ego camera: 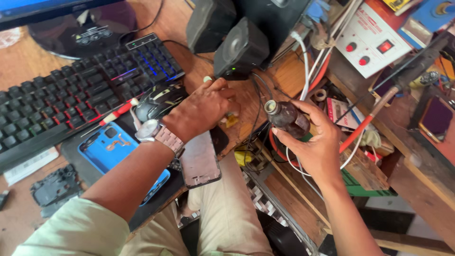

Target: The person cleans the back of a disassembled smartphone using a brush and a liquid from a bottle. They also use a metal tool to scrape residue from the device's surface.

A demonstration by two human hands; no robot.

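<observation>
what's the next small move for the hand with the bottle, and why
Probably bring the small brown bottle in the right hand leftward toward the left hand. The bottle hangs off the desk edge above the cables, its top looks uncapped, and the left hand seems to pinch something small and pale at its fingertips over the wooden desk, beside the phone frame.

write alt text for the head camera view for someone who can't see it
A person's right hand holds a small dark brown bottle with a pale cap, while the left hand, wearing a metal wristwatch, rests on a cluttered wooden workbench. Nearby lie a backlit black keyboard, a blue phone back cover and a black speaker.
</observation>
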